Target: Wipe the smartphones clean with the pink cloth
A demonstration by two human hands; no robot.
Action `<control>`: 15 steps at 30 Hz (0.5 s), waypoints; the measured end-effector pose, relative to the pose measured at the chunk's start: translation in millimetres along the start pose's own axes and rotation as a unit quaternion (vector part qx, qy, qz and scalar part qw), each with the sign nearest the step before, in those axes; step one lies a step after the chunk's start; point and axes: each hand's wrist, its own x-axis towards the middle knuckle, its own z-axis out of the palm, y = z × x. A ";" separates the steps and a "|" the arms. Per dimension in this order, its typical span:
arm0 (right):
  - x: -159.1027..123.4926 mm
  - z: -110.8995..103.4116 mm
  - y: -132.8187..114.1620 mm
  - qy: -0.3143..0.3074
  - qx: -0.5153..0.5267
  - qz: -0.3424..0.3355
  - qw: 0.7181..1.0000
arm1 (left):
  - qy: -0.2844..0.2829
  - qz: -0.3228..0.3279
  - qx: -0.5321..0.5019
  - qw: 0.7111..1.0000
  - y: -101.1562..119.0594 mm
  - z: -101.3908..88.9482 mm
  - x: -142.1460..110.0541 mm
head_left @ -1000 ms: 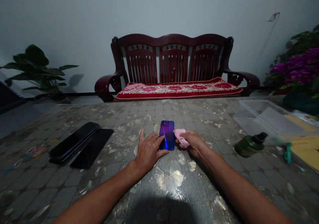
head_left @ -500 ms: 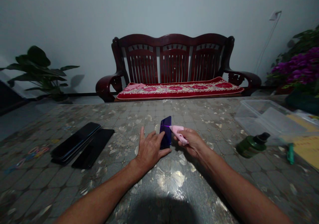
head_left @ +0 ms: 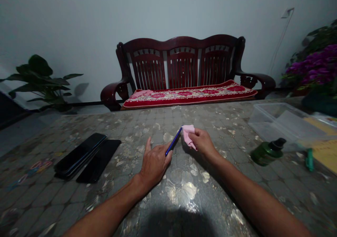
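A blue-purple smartphone (head_left: 174, 141) is tilted so that mostly its narrow edge faces me. My left hand (head_left: 156, 162) grips its lower part between thumb and fingers, with one finger stuck out. In my right hand (head_left: 202, 140) is a pink cloth (head_left: 188, 136), pinched between the fingers. The cloth's upper corner meets the phone's top end. Which side of the phone my left fingers press on is partly hidden.
Dark phones (head_left: 80, 154) lie stacked at the left, with another black phone (head_left: 99, 161) beside them. On the right are a green pump bottle (head_left: 265, 154), a clear plastic box (head_left: 286, 124) and a green-capped object (head_left: 309, 160). A wooden bench (head_left: 181, 61) stands beyond the table.
The phone has turned from showing its flat shiny face to showing its edge. My right hand has shifted the cloth up to the phone's top end.
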 end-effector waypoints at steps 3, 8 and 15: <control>3.2 -8.1 -0.3 0.035 -0.162 -0.178 0.970 | -0.009 0.011 -0.031 0.999 1.5 -1.6 -3.8; 1.5 -14.3 1.3 0.022 -0.339 -0.334 0.879 | -0.014 0.023 -0.052 0.998 2.9 -0.1 -5.0; -4.6 -9.2 1.8 -0.005 -0.400 -0.367 0.840 | -0.009 0.030 -0.045 0.998 0.5 0.5 -4.3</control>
